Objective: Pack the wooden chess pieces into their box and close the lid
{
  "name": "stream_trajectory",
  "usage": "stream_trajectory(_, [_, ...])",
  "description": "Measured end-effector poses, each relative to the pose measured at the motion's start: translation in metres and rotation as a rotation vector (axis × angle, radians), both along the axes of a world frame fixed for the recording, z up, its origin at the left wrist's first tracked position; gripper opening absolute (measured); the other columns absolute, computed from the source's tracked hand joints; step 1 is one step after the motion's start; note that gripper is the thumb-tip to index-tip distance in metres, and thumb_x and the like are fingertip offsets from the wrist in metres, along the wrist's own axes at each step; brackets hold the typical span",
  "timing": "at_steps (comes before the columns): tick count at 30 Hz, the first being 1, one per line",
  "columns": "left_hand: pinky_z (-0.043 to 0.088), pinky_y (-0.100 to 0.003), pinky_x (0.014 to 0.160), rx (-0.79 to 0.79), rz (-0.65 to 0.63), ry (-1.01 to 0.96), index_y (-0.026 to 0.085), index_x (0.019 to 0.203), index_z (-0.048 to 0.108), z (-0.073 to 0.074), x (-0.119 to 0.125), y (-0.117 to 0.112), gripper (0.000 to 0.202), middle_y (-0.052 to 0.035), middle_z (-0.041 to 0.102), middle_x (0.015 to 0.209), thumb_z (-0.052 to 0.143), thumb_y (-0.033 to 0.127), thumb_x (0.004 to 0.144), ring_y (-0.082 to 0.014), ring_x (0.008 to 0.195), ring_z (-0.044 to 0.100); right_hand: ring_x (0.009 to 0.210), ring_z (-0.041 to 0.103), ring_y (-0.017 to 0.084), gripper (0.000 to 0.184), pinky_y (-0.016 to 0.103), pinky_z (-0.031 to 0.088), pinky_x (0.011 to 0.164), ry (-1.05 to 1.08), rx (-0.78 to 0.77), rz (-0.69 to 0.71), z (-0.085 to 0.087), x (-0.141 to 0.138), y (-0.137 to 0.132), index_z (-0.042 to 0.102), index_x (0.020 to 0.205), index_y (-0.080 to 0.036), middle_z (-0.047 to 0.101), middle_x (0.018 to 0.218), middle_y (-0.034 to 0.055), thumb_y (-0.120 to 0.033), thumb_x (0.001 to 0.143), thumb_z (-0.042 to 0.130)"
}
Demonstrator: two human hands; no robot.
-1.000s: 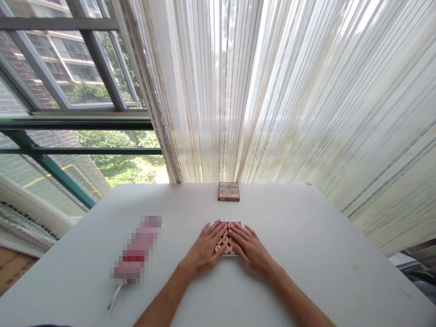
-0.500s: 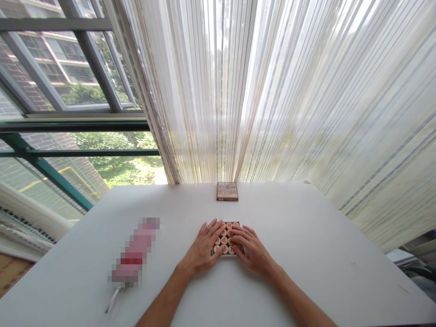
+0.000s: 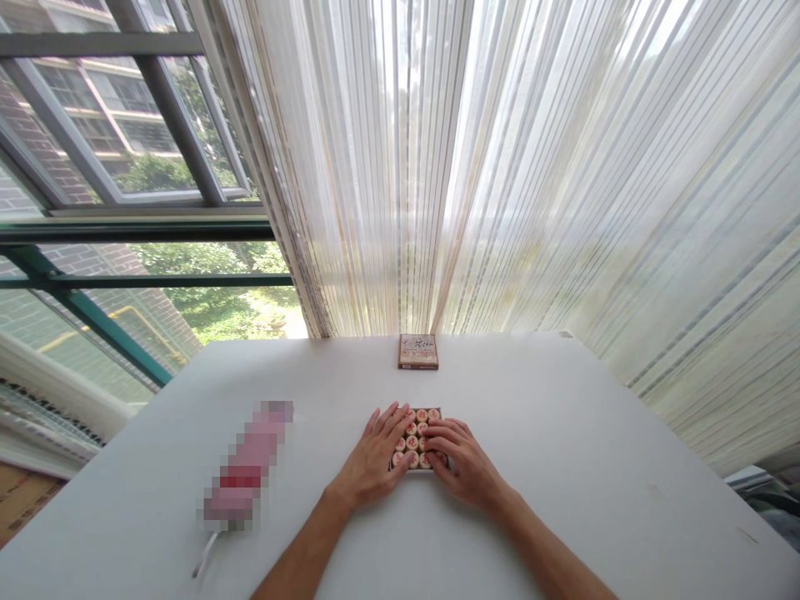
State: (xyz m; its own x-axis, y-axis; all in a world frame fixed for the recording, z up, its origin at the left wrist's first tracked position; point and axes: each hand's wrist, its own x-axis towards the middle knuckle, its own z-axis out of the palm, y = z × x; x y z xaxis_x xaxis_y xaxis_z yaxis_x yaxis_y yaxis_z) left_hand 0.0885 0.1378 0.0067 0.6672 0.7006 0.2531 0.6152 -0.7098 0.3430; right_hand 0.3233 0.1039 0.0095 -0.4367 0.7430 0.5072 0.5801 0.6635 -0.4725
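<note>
Round, pale xiangqi pieces with red characters [image 3: 412, 443] sit in rows inside a shallow box tray [image 3: 420, 472] in front of me. My left hand [image 3: 373, 454] lies over the tray's left side, fingers stretched out and thumb on the near pieces. Over the right side rests my right hand [image 3: 466, 460], its fingers apart, slightly bent and touching the pieces. The outer columns are partly hidden beneath my hands. Farther back, at the table's far edge, lies a brown-edged box [image 3: 418, 352] with printed characters on its top.
A pink, blurred-out long object [image 3: 247, 458] with a white cord or strap [image 3: 205, 554] lies on the white table [image 3: 543, 383] to the left. Sheer striped curtains [image 3: 500, 167] hang behind the table, and an open window [image 3: 181, 125] is at the upper left.
</note>
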Motion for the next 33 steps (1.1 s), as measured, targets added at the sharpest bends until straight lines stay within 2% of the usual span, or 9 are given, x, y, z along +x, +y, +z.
stream_trajectory(6, [0.017, -0.055, 0.122, -0.015, 0.005, -0.018, 0.031, 0.140, 0.047, 0.0041, -0.0007, -0.0014, 0.044, 0.0018, 0.026, 0.162, 0.049, 0.030, 0.096, -0.0281, 0.150, 0.019, 0.120, 0.059, 0.027, 0.019, 0.048, 0.045, 0.103, 0.043, 0.014, -0.044, -0.0011, 0.0019, 0.0012, 0.068, 0.104, -0.027, 0.072, 0.113, 0.0068, -0.020, 0.094, 0.052])
stream_trajectory(10, [0.019, -0.053, 0.122, -0.006, 0.002, -0.032, 0.029, 0.128, 0.056, 0.0042, -0.0008, -0.0009, 0.035, 0.0017, 0.033, 0.159, 0.049, 0.025, 0.094, -0.0265, 0.149, 0.022, 0.112, 0.063, 0.026, 0.017, 0.048, 0.047, 0.100, 0.051, 0.025, -0.028, -0.0009, 0.0008, 0.0007, 0.068, 0.102, -0.026, 0.073, 0.109, 0.0071, -0.021, 0.094, 0.054])
stream_trajectory(19, [0.021, -0.053, 0.122, 0.003, 0.012, -0.090, 0.028, 0.126, 0.056, 0.0018, -0.0005, -0.0010, 0.034, -0.0001, 0.033, 0.159, 0.050, 0.021, 0.093, -0.0262, 0.149, 0.022, 0.115, 0.061, 0.025, 0.016, 0.046, 0.045, 0.101, 0.066, 0.051, -0.027, -0.0006, 0.0016, -0.0008, 0.067, 0.103, -0.026, 0.072, 0.113, 0.0058, -0.017, 0.092, 0.058])
stream_trajectory(23, [0.027, -0.051, 0.121, -0.015, 0.029, -0.188, 0.027, 0.115, 0.062, 0.0004, -0.0011, 0.0008, 0.026, -0.0006, 0.038, 0.156, 0.050, 0.019, 0.093, -0.0254, 0.147, 0.025, 0.115, 0.060, 0.025, 0.017, 0.046, 0.044, 0.101, 0.057, 0.044, -0.029, -0.0016, 0.0022, -0.0006, 0.067, 0.105, -0.025, 0.072, 0.112, 0.0058, -0.017, 0.093, 0.058])
stream_trajectory(27, [0.030, -0.050, 0.119, -0.087, 0.016, -0.213, 0.027, 0.102, 0.067, 0.0011, -0.0025, 0.0029, 0.022, 0.0024, 0.038, 0.156, 0.050, 0.016, 0.091, -0.0258, 0.147, 0.025, 0.115, 0.060, 0.025, 0.017, 0.046, 0.045, 0.100, 0.062, 0.046, -0.038, -0.0012, 0.0021, -0.0007, 0.068, 0.104, -0.025, 0.073, 0.111, 0.0068, -0.017, 0.093, 0.058])
stream_trajectory(33, [0.029, -0.051, 0.119, -0.116, 0.007, -0.216, 0.028, 0.104, 0.065, 0.0012, -0.0041, 0.0035, 0.027, 0.0033, 0.037, 0.156, 0.051, 0.012, 0.088, -0.0258, 0.147, 0.023, 0.114, 0.060, 0.026, 0.017, 0.046, 0.045, 0.100, 0.096, 0.032, -0.038, -0.0015, 0.0029, -0.0003, 0.069, 0.102, -0.025, 0.072, 0.110, 0.0070, -0.017, 0.092, 0.058])
